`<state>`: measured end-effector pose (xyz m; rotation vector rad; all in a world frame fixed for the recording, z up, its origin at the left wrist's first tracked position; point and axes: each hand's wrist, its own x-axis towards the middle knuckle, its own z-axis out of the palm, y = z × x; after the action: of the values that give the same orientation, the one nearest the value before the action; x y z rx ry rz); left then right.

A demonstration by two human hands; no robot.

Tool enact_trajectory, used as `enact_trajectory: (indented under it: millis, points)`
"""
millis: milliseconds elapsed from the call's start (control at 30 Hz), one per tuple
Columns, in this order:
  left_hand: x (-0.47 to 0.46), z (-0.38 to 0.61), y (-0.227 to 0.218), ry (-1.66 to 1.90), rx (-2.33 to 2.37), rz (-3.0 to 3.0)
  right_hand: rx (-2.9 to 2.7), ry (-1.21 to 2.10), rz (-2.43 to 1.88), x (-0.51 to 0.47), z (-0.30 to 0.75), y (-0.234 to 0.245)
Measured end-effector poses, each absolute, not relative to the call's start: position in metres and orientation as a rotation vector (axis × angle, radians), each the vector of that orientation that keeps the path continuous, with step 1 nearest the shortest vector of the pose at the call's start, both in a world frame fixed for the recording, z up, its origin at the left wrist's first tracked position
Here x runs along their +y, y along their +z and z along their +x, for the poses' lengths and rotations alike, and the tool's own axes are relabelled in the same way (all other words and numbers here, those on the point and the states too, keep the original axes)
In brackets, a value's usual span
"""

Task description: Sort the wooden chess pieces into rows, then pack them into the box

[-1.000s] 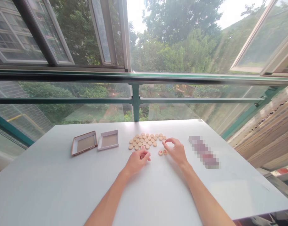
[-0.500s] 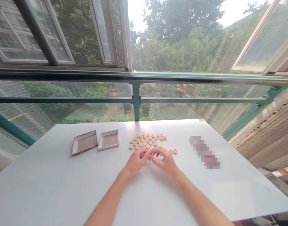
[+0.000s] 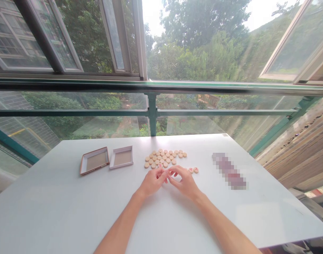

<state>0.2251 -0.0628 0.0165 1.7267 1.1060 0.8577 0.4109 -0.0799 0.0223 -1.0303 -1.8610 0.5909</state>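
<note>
So the biggest thing in your view is the greenery (image 3: pixel 211 53) outside the window, with the green railing (image 3: pixel 71 113) running across in front of it. Below that sits your white table (image 3: pixel 71 211), filling most of the lower half.

Your arms come in from the bottom edge and nearly meet in the middle. Your left hand (image 3: pixel 152 182) is curled, and its grip is narrow, thumb and fingers drawn together. Your right hand (image 3: pixel 186 182) has a narrow grip too, fingers bent over and thumb underneath, tips right up against the left ones. Can't tell if there's something small pinched between them — your own fingers cover that spot.

Over to the right there's a pixelated patch (image 3: pixel 230 171) on the table, no idea what's under it. On the left you've got two shallow boxes side by side: the brown-edged box (image 3: pixel 98 161), sitting a bit askew, and the white box (image 3: pixel 123 157) near it.

Smallest stuff last: the pale round pieces (image 3: pixel 165 158) lie in a loose bunch just beyond your hands, mostly plain side up. One red-marked piece (image 3: pixel 160 165) is at the bunch's near edge, by your left fingers. More red-marked discs (image 3: pixel 196 169) sit in a short row just past your right hand — one's partly hidden behind it.
</note>
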Motion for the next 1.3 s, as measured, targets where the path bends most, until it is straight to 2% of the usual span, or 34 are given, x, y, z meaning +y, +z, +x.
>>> enact_trajectory:
  millis: [233, 467, 1133, 1300]
  points:
    - [-0.0639, 0.2262, 0.0196, 0.833, 1.17, 1.788, -1.761, 0.802, -1.102, -0.0815, 0.4123, 0.0239]
    - [-0.0647, 0.2251, 0.0213, 0.827, 1.158, 1.813, -1.709, 0.868, -1.101, -0.0811, 0.4121, 0.0206]
    - [-0.0635, 0.2227, 0.0195, 0.809, 1.118, 1.85, -1.772, 0.88, -1.089, -0.0835, 0.4108, 0.0244]
    - [-0.0662, 0.2249, 0.0218, 0.81, 1.182, 1.852, -1.844, 0.769, -1.073, -0.0839, 0.4113, 0.0234]
